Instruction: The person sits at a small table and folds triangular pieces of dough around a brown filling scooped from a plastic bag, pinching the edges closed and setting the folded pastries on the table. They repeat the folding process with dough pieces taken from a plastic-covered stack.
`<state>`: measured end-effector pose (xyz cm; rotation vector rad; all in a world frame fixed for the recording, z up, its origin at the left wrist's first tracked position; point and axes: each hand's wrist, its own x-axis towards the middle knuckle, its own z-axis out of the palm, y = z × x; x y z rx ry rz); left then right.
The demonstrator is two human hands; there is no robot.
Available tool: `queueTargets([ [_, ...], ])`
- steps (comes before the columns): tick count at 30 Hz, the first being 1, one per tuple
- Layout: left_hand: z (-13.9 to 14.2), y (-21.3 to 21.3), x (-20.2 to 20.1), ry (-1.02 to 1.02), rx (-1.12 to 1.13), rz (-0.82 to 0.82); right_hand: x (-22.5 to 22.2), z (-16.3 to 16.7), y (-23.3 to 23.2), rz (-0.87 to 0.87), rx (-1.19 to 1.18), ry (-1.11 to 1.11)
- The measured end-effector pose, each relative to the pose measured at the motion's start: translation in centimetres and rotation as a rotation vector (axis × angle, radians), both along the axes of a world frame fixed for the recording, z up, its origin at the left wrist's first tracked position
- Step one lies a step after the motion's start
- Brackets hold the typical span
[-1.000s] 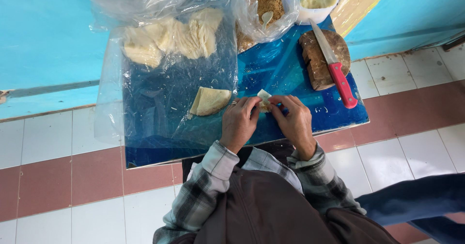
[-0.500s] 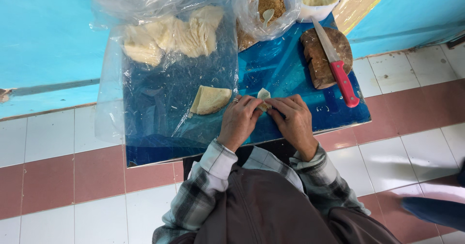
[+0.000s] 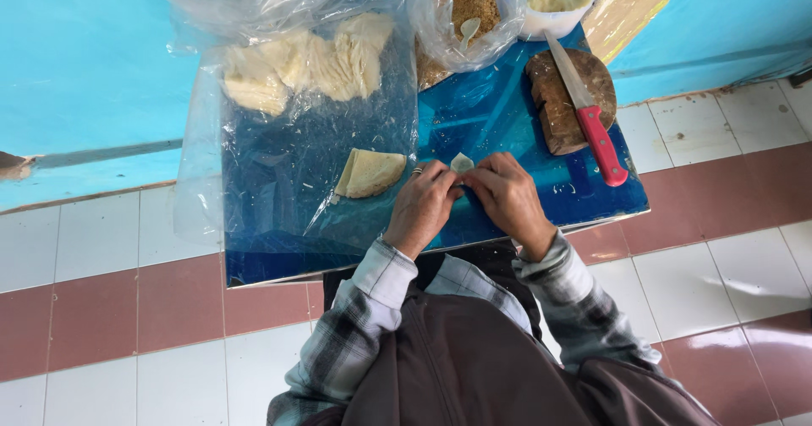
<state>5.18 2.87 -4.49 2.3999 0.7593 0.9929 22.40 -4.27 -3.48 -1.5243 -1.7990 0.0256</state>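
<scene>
Hands meet above blue table front edge: left hand and right hand, fingers curled, jointly pinch small pale dough piece between fingertips, wrists angled inward.

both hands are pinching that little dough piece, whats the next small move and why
Probably keep pinching along the open edge of the small dough piece. The left hand and right hand meet on it above the blue table, and only its top tip shows, so the fold looks unfinished.
</scene>
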Motion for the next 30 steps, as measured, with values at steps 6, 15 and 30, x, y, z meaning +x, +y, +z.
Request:
queueTargets([
  [6,-0.2,1.5,0.6,0.072,-0.138,0.025,2.5,-0.4,3.5,0.015,-0.372,0.24],
  [15,-1.1,5.5,3.2,0.168,-0.404,0.115,0.0,1.2,1.5,-0.089,-0.09,-0.044],
  [30,-0.4,2.9,1.5,0.029,-0.091,0.025,1.7,-0.1,3.8,-0.084,-0.306,0.149],
])
